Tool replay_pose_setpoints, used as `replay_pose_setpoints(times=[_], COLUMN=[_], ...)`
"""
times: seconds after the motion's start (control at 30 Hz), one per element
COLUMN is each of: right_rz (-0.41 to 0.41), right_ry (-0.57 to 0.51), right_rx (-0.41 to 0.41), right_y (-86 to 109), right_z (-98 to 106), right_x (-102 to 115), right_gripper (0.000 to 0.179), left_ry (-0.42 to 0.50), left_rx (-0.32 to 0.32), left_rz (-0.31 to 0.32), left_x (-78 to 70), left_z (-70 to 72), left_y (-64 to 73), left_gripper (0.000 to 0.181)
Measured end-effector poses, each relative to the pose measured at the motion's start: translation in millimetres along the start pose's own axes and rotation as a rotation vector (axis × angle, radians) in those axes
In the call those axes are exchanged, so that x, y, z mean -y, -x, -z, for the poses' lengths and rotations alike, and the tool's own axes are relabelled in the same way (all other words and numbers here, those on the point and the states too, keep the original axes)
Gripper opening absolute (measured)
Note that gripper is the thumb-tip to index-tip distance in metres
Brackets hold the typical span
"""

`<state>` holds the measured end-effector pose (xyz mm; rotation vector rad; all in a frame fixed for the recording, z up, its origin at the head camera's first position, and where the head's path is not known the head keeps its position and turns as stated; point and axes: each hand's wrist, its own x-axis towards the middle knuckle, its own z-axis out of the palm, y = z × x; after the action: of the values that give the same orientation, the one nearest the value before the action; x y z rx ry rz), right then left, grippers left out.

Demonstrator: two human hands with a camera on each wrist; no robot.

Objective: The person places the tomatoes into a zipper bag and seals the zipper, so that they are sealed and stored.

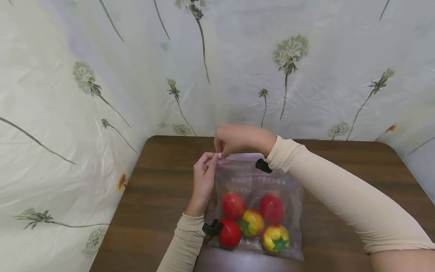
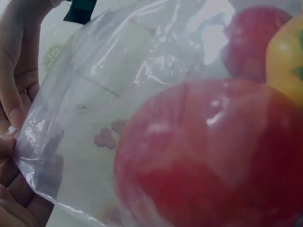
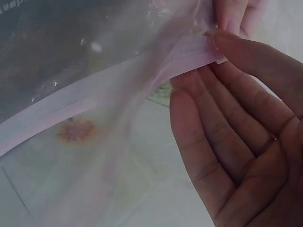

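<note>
A clear zip bag (image 1: 292, 211) with a pale pink top strip (image 3: 61, 109) is held up over the table. Inside it show several tomato-like fruits, among them a red one (image 1: 229, 233) and a yellow one (image 1: 275, 238) with a green star-shaped top. My left hand (image 1: 202, 179) pinches the bag's upper left corner. Right beside it, my right hand (image 1: 239, 139) pinches the top strip between thumb and fingers. A small white piece (image 3: 221, 60) shows at the strip's end by the right fingertips. In the left wrist view, a red fruit (image 2: 203, 156) fills much of the frame.
The dark brown wooden table (image 1: 156, 181) lies beneath the bag. Behind it and at its sides hangs a pale sheet (image 1: 238, 56) printed with dandelions. A black band piece is on each wrist, one (image 1: 213, 227) at the left, another (image 1: 263, 166) at the right.
</note>
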<state>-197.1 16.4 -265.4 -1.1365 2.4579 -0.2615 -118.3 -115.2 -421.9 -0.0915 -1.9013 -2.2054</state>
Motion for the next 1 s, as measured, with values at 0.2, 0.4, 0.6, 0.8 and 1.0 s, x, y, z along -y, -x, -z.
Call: replay_pose_setpoints(times=[0.2,0.4,0.6,0.8,1.0], right_rz=[0.003,0.010,0.021,0.028,0.026], right_ry=[-0.007,-0.006,-0.007,-0.041,-0.054], right_rx=[0.021,0.020,0.043,0.064,0.104], right_y=[-5.0,-9.2,-12.2,-9.5,-10.2], right_z=[-0.9,0.7,2.4,5.8,5.6], right_x=[0.6,0.5,0.0,-1.3,-6.9], right_gripper=[0.011,0.007,0.010,0.009,0.007], left_ry=[-0.009,-0.017,-0.032,-0.071,-0.096], left_rx=[0.002,0.012,0.008,-0.019,-0.035], left_rz=[-0.001,-0.005,-0.013,-0.032,-0.057], left_x=[0.8,-0.3,-1.2,-3.2,-2.7], left_z=[-1.7,-2.3,-1.6,-2.6,-2.3], left_y=[1.0,2.8,3.5,2.4,2.5], left_gripper=[0.022,0.021,0.021,0.020,0.019])
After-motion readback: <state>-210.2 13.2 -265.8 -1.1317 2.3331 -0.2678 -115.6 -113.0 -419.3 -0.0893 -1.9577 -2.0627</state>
